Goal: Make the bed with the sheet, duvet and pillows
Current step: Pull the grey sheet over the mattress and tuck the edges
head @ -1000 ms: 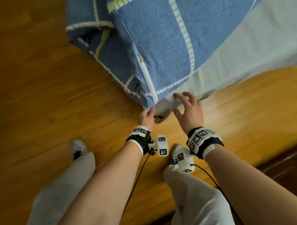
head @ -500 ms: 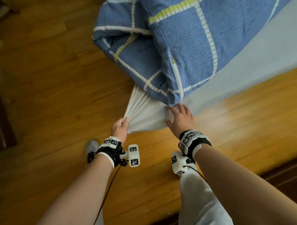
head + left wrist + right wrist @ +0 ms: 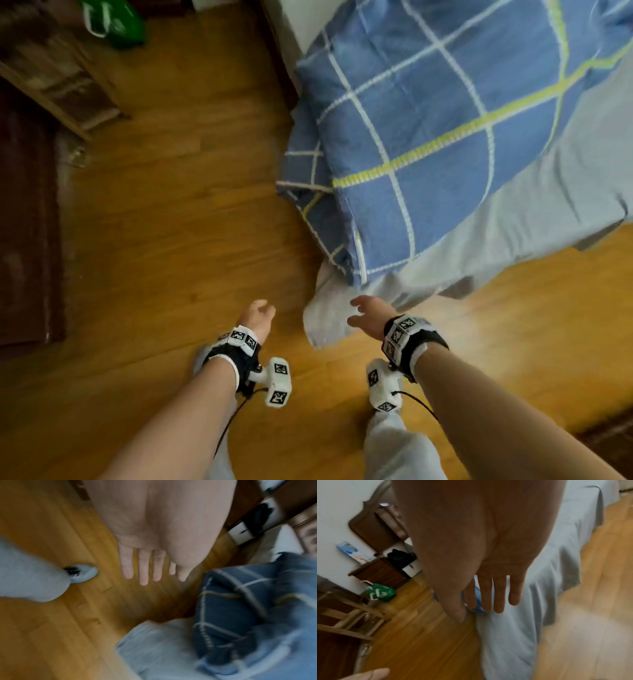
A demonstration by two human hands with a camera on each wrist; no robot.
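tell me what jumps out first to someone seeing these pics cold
The blue checked duvet with white and yellow lines, bunched at the bed's corner and spilling toward the wooden floor. Below it the pale grey sheet hangs loose, one corner drooping near the floor. The left hand and right hand reach toward that corner, both open and holding nothing.

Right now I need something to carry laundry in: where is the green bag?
In the head view the green bag sits on the wooden floor at the far upper left, beside the wooden chair; the right wrist view shows it below the dark nightstand.
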